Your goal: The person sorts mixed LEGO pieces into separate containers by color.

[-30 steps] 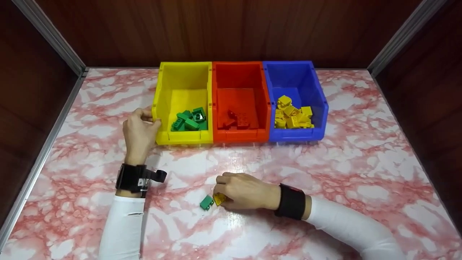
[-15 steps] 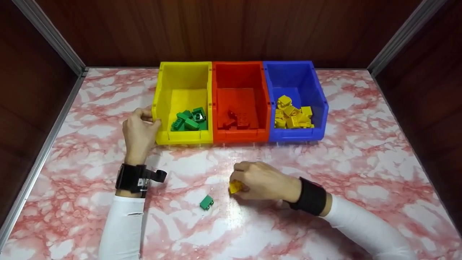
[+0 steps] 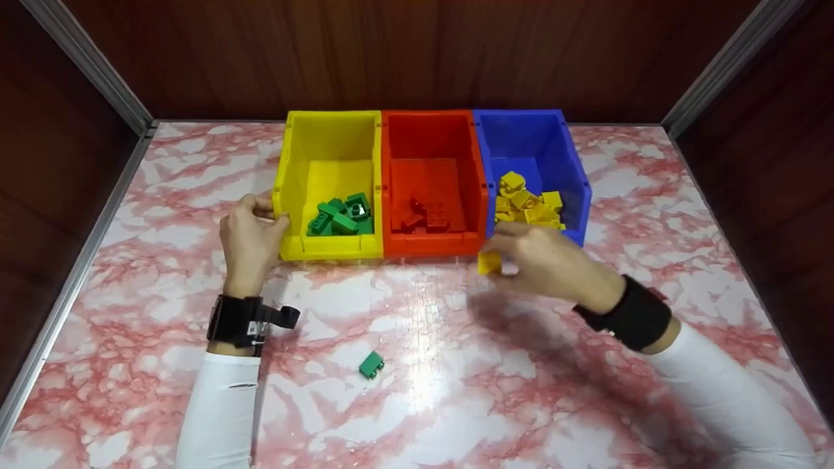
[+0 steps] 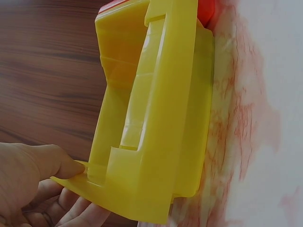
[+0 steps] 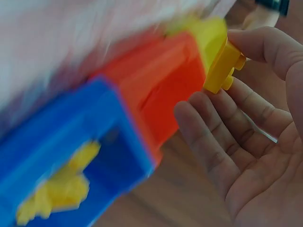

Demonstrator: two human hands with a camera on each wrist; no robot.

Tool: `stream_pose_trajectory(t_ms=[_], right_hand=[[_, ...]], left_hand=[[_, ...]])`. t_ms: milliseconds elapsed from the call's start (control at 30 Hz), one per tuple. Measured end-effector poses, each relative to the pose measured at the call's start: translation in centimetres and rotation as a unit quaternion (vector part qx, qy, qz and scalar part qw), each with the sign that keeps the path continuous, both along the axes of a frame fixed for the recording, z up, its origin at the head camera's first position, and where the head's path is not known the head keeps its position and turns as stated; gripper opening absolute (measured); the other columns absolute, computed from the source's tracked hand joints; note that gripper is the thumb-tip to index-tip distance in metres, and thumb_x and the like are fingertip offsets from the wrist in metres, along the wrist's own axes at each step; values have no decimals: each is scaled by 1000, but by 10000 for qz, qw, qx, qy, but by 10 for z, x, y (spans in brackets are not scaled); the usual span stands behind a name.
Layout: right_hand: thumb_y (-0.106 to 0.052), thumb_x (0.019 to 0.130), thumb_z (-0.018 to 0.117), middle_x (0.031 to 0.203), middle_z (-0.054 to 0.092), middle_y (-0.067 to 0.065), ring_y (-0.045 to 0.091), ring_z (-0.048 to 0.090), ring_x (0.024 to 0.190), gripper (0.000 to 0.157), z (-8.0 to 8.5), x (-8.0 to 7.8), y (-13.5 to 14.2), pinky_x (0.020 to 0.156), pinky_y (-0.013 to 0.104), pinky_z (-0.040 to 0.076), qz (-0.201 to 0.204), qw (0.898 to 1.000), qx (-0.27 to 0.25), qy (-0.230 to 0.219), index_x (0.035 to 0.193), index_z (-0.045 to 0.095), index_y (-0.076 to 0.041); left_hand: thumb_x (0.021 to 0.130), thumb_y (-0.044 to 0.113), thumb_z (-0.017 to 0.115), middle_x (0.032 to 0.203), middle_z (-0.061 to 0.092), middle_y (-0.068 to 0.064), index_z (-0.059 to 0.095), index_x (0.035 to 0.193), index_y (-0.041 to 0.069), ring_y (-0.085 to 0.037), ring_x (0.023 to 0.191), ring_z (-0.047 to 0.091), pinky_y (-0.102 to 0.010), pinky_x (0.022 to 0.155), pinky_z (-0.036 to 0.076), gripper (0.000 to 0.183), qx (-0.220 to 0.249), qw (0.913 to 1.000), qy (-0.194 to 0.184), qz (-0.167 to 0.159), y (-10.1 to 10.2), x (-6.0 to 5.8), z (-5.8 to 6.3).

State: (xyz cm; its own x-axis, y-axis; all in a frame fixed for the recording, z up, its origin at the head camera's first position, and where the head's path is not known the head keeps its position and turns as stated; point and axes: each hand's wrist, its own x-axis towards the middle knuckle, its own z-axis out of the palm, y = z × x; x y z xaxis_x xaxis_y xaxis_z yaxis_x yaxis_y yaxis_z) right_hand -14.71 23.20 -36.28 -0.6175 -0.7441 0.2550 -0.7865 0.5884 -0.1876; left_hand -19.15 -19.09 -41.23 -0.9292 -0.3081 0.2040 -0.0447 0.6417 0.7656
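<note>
My right hand (image 3: 544, 264) pinches a yellow toy brick (image 3: 489, 263) between thumb and fingers, just in front of the blue bin (image 3: 578, 215). In the right wrist view the studs of this yellow brick (image 5: 223, 66) show, and the other fingers are spread. With thumb and fingers on either side of its left rim, my left hand (image 3: 251, 238) grips the yellow bin (image 3: 332, 251); the left wrist view shows the thumb (image 4: 61, 163) on top of that edge. Several yellow bricks (image 3: 524, 198) lie inside the blue bin, partly hidden by my right hand.
Between the yellow and blue bins stands a red bin (image 3: 435, 246) with several red bricks (image 3: 430, 215). Several green bricks (image 3: 342, 215) lie in the yellow bin. One green brick (image 3: 371, 365) rests on the marbled tabletop (image 3: 326, 417). Dark wood-grain panels (image 3: 417, 58) enclose the back and sides.
My right hand has lifted the yellow brick from beside the green one and carried it right and away from me, up to the blue bin. The left hand has stayed on the yellow bin.
</note>
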Motion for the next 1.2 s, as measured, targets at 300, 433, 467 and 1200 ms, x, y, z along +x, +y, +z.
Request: stream_pose_trajectory(t_ms=[300, 433, 467, 1200], right_hand=[[-23, 81, 90, 96, 74, 10, 27, 71, 85, 30, 5, -50, 35, 67, 47, 63, -1253, 9918, 223, 123, 104, 80, -5], [-29, 82, 90, 95, 71, 10, 26, 65, 82, 34, -2, -64, 37, 62, 47, 60, -1406, 9893, 301, 230, 106, 80, -7], [-29, 82, 90, 95, 70, 10, 26, 64, 83, 33, -5, -67, 37, 62, 46, 60, -1393, 9895, 307, 247, 106, 80, -7], [-30, 91, 82, 106, 71, 17, 33, 64, 82, 44, -7, -63, 43, 62, 46, 54, -2141, 9695, -804, 882, 124, 73, -2]], left_hand=[[93, 11, 73, 108, 78, -21, 70, 112, -4, -37, 101, 73, -38, 86, 52, 24, 6, 10000, -94, 0, 0, 1, -1], [94, 12, 73, 108, 78, -20, 70, 112, -3, -36, 101, 73, -37, 84, 52, 24, 38, 9999, -155, 14, 1, 1, 0], [94, 12, 73, 108, 78, -20, 70, 112, -3, -35, 100, 73, -36, 84, 52, 24, 39, 9999, -138, 12, 1, 1, -1], [93, 12, 72, 109, 78, -21, 70, 112, -4, -36, 102, 72, -35, 83, 52, 25, 95, 9999, -117, -12, 0, -1, 2]])
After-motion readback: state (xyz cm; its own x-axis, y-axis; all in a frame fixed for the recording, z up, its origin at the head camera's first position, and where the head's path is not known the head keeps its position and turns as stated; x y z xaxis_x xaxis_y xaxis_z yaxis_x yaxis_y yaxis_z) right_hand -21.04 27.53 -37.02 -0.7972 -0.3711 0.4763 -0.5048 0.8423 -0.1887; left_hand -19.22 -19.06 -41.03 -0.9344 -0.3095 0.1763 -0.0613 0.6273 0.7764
